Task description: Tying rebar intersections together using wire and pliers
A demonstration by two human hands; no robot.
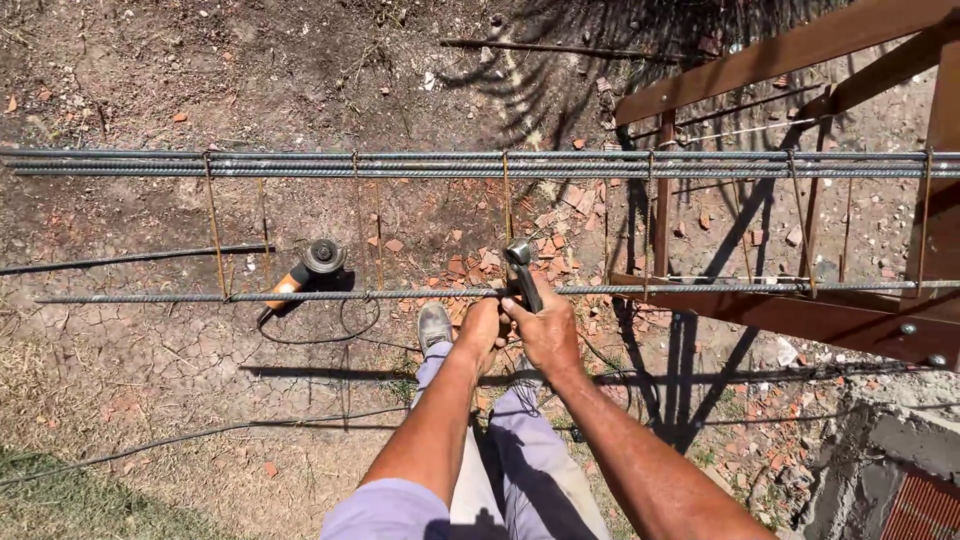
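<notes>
I see both hands together at the near bar of a rebar cage (480,165) that runs level across the view, its right end resting on a rust-red steel frame (800,310). My right hand (545,330) is clenched round the handle of a dark metal tying tool (520,268), whose head sits right at the near rebar (300,296) where a thin stirrup (507,200) crosses it. My left hand (482,325) is closed just beside the right, touching it, its grip at the bar and the tool's lower end; I cannot tell which of the two it holds.

Below the cage, on the cracked dirt ground (150,380), an orange-handled angle grinder (305,268) lies near the left-middle stirrups, its black cable (345,330) looping under the near bar. Broken brick chips (470,262) are scattered under the cage's middle. My grey shoe (433,325) shows just left of the hands.
</notes>
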